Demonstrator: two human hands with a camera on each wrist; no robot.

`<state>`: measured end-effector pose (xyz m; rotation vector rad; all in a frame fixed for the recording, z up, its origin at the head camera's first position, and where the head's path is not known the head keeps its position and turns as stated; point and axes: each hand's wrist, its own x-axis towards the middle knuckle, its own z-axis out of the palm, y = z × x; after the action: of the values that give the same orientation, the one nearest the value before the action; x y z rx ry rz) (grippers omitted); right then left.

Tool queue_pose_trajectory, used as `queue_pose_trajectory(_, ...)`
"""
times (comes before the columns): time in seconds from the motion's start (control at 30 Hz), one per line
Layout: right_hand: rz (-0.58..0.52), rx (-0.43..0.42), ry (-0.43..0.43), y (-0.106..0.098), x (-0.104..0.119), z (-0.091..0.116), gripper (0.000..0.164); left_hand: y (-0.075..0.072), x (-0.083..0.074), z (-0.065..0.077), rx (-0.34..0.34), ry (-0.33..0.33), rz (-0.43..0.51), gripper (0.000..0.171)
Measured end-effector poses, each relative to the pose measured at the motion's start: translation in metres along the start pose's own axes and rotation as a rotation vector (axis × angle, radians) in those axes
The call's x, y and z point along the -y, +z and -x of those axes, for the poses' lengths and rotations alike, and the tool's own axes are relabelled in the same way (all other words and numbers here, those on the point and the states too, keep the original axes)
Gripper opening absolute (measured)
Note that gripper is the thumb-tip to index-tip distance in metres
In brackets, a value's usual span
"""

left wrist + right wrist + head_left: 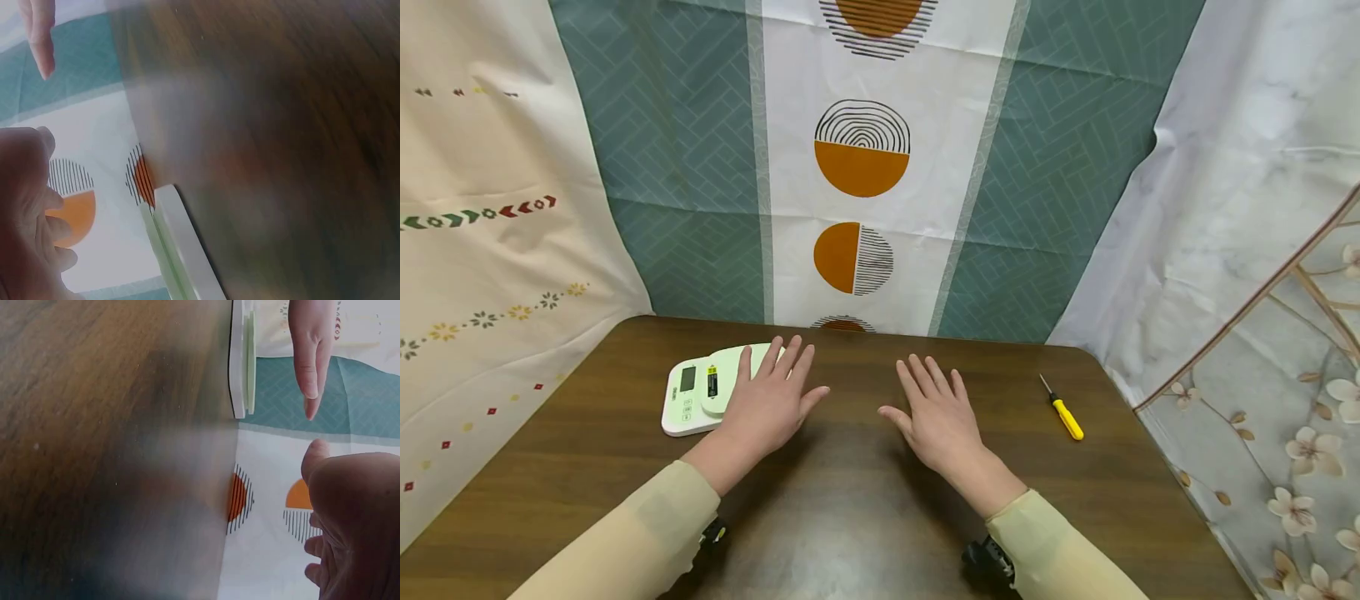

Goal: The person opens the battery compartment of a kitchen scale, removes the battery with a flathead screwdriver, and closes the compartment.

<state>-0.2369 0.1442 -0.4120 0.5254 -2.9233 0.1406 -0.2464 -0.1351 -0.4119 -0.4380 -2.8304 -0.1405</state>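
Scale [694, 393] on worktop [850, 500], battery [712, 382] on top; left hand [767, 408] near scale, right hand [942, 421] well apart, both spread wide; yellow screwdriver [1067, 417] far right.

A patterned green-and-white cloth [917, 175] hangs behind the brown table [857, 500]

Pale glare sits on the tabletop [850, 508]; both wrist views look hazy.

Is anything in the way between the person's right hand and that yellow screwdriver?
Nothing visible. In the head view, only brown tabletop shows between the right hand and the yellow-handled screwdriver, which lies off to that hand's right. The white scale is on the opposite side, by the left hand.
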Motion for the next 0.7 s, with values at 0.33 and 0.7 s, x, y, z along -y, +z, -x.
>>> queue_pose_trajectory(0.33, -0.010, 0.001, -0.022, 0.002, 0.006, -0.002, 0.084, 0.000, 0.014, 0.005, -0.009, -0.018, -0.021, 0.075)
queue_pose_trajectory(0.7, -0.007, -0.004, -0.058, 0.004, 0.018, -0.005, 0.083, -0.006, 0.031, 0.009, -0.029, -0.014, -0.004, 0.072)
